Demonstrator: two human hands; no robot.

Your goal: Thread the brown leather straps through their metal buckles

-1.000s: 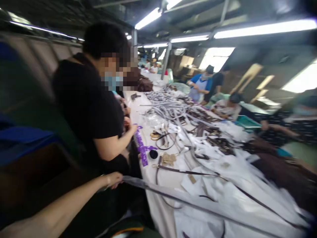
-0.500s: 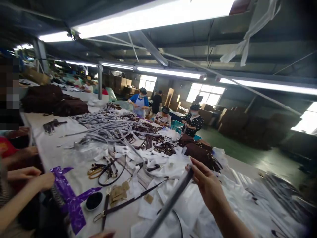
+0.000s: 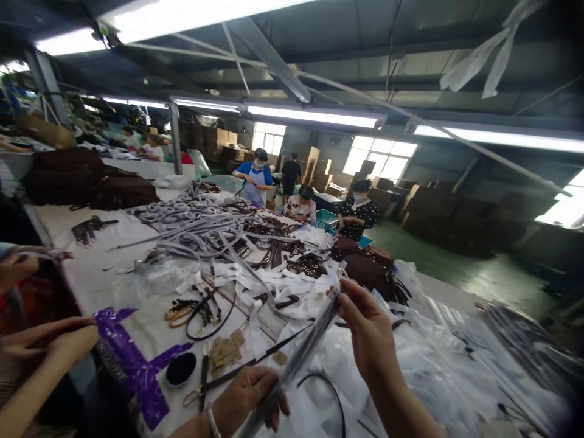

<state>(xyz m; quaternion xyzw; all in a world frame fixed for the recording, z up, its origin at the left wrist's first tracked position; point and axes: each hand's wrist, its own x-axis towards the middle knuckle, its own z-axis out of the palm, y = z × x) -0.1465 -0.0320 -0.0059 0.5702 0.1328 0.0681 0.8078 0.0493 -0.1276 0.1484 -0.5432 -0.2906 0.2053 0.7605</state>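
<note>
A long strap wrapped in clear plastic (image 3: 305, 345) runs slantwise between my two hands above the table. My left hand (image 3: 249, 394), a bracelet on its wrist, grips the strap's lower end near the bottom edge of the view. My right hand (image 3: 365, 331) pinches the upper end, where a metal ring shows at the tip. Below the strap lie white wrapping sheets (image 3: 319, 304) and a thin dark strap (image 3: 249, 365) on the long white table (image 3: 91, 274).
Piles of grey straps (image 3: 201, 234), brown bags (image 3: 369, 271), scissors (image 3: 180, 311), a black round tin (image 3: 181, 368) and purple tape (image 3: 132, 359) cover the table. A co-worker's hands (image 3: 50, 344) work at the left edge. Other people stand at the far end.
My view swung right from the co-worker on the left to the table. My left hand came up into view gripping the strap's lower end; my right hand raised the upper end slightly.
</note>
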